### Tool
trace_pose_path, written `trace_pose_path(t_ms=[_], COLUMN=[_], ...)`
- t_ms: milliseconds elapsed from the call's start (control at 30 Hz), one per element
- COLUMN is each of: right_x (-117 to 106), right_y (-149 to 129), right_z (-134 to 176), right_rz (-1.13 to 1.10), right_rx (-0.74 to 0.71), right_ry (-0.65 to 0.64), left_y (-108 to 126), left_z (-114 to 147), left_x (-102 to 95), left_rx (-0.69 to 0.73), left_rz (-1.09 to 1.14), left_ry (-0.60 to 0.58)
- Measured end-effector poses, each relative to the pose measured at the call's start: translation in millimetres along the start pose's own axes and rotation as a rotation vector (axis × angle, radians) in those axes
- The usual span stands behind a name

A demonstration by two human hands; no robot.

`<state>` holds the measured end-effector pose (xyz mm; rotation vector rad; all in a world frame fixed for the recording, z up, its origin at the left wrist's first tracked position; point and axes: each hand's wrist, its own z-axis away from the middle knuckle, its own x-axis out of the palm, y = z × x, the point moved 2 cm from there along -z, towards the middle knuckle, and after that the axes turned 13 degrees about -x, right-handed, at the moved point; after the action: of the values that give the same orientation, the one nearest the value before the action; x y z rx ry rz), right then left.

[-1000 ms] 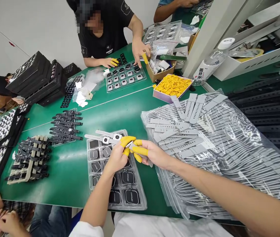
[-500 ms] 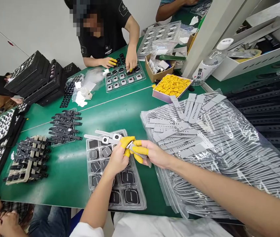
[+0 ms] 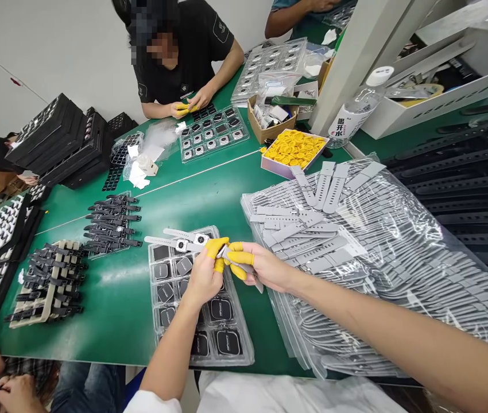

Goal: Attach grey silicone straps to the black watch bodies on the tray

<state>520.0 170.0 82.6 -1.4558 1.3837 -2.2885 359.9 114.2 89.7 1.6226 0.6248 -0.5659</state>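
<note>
My left hand [image 3: 205, 276], in yellow finger cots, pinches a small watch case [image 3: 222, 250], mostly covered by the fingers. Against it my right hand [image 3: 267, 267], also in yellow cots, grips a grey watch strap [image 3: 259, 286] whose end hangs below the fingers. Whether the strap is joined to the case is hidden. Below the hands lies a clear plastic tray [image 3: 244, 344] with dark square watch faces in its compartments. Across its far end rest two watches with grey straps, one of them a white-backed watch [image 3: 181, 245]. Loose grey straps [image 3: 324, 186] lie on my right.
A large plastic bag of grey straps [image 3: 382, 275] covers the right side. Beyond it stand a box of yellow finger cots [image 3: 293, 149] and a water bottle [image 3: 356, 112]. Black watches [image 3: 112, 221] lie left. A co-worker [image 3: 184, 63] sits opposite; another person's hands are lower left.
My hands stay together at nearly the same spot, with the right fingers shifted slightly along the strap. The co-worker opposite has drawn both hands together away from the tray.
</note>
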Motion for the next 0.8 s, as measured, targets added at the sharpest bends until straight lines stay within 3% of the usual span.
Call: trace_pose_path(t_ms=[333,533,800], right_x=[1.4,0.1,-1.9], right_y=[-0.4,0.8,2.6], right_z=[-0.8,-0.1,-2.3], right_rz=[-0.026,0.064,0.164], right_rx=[0.007,-0.021,-0.108], right_ry=[0.013,-0.051,-0.043], left_y=[2.3,0.2,1.6], left_z=[-0.3,-1.1,-0.2], left_x=[0.8,-3.8,-3.8], left_rx=[-0.022,0.041,0.026], left_rz=[-0.032,-0.005,0.009], left_ry=[0.012,-0.022,0.037])
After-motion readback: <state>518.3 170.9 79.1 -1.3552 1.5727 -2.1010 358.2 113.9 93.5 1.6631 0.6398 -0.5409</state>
